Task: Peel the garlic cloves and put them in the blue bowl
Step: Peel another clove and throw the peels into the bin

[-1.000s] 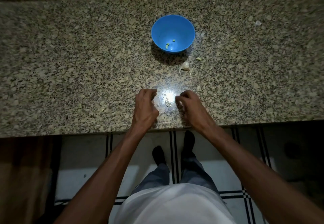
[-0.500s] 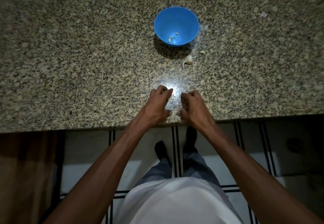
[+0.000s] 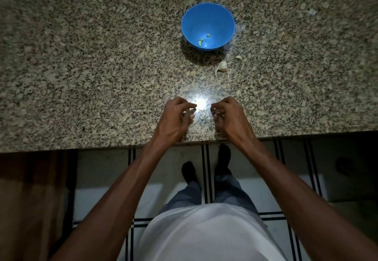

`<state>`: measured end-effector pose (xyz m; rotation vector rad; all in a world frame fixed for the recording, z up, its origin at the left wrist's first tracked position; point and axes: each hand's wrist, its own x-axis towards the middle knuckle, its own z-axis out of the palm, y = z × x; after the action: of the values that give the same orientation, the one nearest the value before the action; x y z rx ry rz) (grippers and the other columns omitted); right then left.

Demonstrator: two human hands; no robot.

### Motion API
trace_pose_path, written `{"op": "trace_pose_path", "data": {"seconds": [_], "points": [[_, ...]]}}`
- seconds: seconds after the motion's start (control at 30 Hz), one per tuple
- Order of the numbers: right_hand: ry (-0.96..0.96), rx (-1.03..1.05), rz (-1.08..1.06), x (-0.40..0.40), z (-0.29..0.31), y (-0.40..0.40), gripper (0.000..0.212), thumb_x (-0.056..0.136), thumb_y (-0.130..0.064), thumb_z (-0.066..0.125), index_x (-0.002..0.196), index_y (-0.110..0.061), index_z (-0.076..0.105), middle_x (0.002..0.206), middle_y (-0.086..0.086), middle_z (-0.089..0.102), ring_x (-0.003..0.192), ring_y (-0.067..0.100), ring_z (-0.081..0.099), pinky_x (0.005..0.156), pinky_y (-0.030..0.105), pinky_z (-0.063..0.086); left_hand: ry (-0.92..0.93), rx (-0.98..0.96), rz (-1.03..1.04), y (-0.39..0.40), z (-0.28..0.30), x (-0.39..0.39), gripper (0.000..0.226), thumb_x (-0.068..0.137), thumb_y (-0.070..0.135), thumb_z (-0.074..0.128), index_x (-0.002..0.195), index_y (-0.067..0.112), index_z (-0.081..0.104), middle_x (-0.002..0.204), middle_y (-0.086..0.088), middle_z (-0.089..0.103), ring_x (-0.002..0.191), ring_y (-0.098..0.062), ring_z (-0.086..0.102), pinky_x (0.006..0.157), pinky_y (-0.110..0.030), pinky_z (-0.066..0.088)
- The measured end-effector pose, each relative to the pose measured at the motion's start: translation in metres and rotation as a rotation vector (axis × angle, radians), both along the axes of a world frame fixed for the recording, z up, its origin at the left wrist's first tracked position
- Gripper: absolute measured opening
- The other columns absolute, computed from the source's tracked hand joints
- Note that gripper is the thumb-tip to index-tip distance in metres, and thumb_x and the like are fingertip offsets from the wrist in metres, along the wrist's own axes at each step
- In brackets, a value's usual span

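The unpeeled garlic clove (image 3: 222, 66) lies on the desk (image 3: 81, 66) well beyond the fingers, just this side of the blue bowl (image 3: 207, 26), which holds two small peeled bits. Half a second ago the hands nearly touched; now the left hand (image 3: 176, 117) and right hand (image 3: 229, 117) sit apart, fingers curled. I cannot tell whether either pinches anything. Probably a skin has just come away. Flakes lie between the fingertips under a glare. Below: striped floor tiles, dark surroundings.

blue bowl (image 3: 208, 26) upright — unpeeled garlic clove (image 3: 222, 67) nearby
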<state>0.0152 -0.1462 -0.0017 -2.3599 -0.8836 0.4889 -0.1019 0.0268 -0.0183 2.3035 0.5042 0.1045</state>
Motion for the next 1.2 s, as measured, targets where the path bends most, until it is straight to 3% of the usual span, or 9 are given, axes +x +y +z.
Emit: {"op": "trace_pose_path", "data": {"seconds": [0.1, 0.23, 0.43, 0.53, 0.6, 0.73, 0.87, 1.0, 1.2], "points": [[0.018, -0.122, 0.128, 0.004, -0.002, -0.003, 0.029, 0.093, -0.007, 0.076, 0.12, -0.005, 0.068, 0.128, 0.014, 0.05, 0.117, 0.027, 0.047, 0.087, 0.031, 0.049, 0.161, -0.048, -0.11, 0.006, 0.0, -0.008, 0.063, 0.083, 0.028, 0.088, 0.14, 0.019, 0.063, 0.132, -0.005, 0.049, 0.125, -0.019, 0.041, 0.098, -0.026, 0.037], [-0.021, -0.111, 0.181, -0.004, -0.006, 0.001, 0.034, 0.09, -0.001, 0.077, 0.122, -0.005, 0.066, 0.122, 0.011, 0.049, 0.11, 0.024, 0.049, 0.081, 0.029, 0.051, 0.154, -0.038, -0.113, 0.0, 0.001, -0.006, 0.073, 0.075, 0.023, 0.093, 0.141, 0.014, 0.063, 0.132, -0.008, 0.05, 0.118, -0.021, 0.049, 0.097, -0.034, 0.05], [-0.065, -0.056, 0.121, -0.019, -0.008, 0.01, 0.017, 0.097, 0.002, 0.065, 0.113, 0.002, 0.07, 0.111, 0.011, 0.055, 0.086, 0.023, 0.062, 0.066, 0.041, 0.061, 0.058, -0.013, -0.037, -0.012, -0.001, -0.002, 0.045, 0.087, 0.022, 0.084, 0.128, 0.008, 0.071, 0.114, -0.001, 0.058, 0.092, -0.015, 0.061, 0.078, -0.023, 0.049], [-0.017, -0.023, 0.097, -0.016, -0.01, 0.004, 0.021, 0.099, 0.002, 0.065, 0.12, 0.003, 0.067, 0.114, 0.01, 0.053, 0.085, 0.019, 0.064, 0.058, 0.03, 0.06, 0.027, -0.024, 0.015, -0.01, -0.002, -0.002, 0.032, 0.093, 0.014, 0.076, 0.124, 0.006, 0.073, 0.112, 0.0, 0.061, 0.09, -0.015, 0.065, 0.081, -0.031, 0.059], [-0.025, -0.032, 0.102, -0.012, -0.012, 0.0, 0.023, 0.1, 0.0, 0.065, 0.123, 0.004, 0.065, 0.114, 0.01, 0.052, 0.081, 0.013, 0.061, 0.058, 0.026, 0.06, 0.04, -0.034, 0.006, -0.008, -0.003, -0.003, 0.037, 0.092, 0.014, 0.078, 0.127, 0.005, 0.07, 0.115, -0.003, 0.061, 0.093, -0.017, 0.065, 0.084, -0.037, 0.06], [-0.036, -0.051, 0.085, -0.013, -0.011, 0.002, 0.021, 0.099, -0.001, 0.066, 0.119, 0.004, 0.067, 0.107, 0.013, 0.051, 0.082, 0.022, 0.059, 0.061, 0.023, 0.058, 0.072, 0.021, -0.041, -0.015, 0.0, 0.001, 0.047, 0.087, 0.023, 0.083, 0.128, 0.005, 0.068, 0.114, -0.006, 0.059, 0.097, -0.023, 0.06, 0.084, -0.043, 0.057], [-0.083, -0.063, 0.053, -0.022, -0.009, 0.01, 0.018, 0.1, -0.004, 0.068, 0.116, 0.001, 0.073, 0.107, 0.009, 0.055, 0.077, 0.019, 0.062, 0.059, 0.034, 0.061, 0.054, 0.094, -0.07, -0.026, 0.002, 0.013, 0.023, 0.091, 0.012, 0.077, 0.111, 0.002, 0.073, 0.102, -0.01, 0.06, 0.087, -0.026, 0.061, 0.077, -0.045, 0.057], [-0.096, -0.073, -0.005, -0.026, -0.015, 0.014, 0.01, 0.1, -0.009, 0.067, 0.096, -0.005, 0.075, 0.092, 0.005, 0.055, 0.069, 0.021, 0.058, 0.054, 0.034, 0.056, 0.098, 0.145, -0.086, -0.031, 0.004, 0.02, 0.021, 0.097, 0.006, 0.066, 0.112, 0.009, 0.08, 0.097, -0.01, 0.063, 0.079, -0.024, 0.062, 0.068, -0.034, 0.049], [-0.2, -0.063, 0.068, -0.028, -0.02, 0.015, 0.015, 0.091, 0.001, 0.066, 0.081, -0.006, 0.073, 0.08, 0.005, 0.054, 0.063, 0.018, 0.049, 0.05, 0.029, 0.035, 0.081, 0.191, 0.026, -0.044, -0.002, 0.015, 0.018, 0.099, 0.002, 0.062, 0.086, -0.001, 0.074, 0.083, -0.014, 0.062, 0.068, -0.028, 0.06, 0.056, -0.033, 0.04]]}}
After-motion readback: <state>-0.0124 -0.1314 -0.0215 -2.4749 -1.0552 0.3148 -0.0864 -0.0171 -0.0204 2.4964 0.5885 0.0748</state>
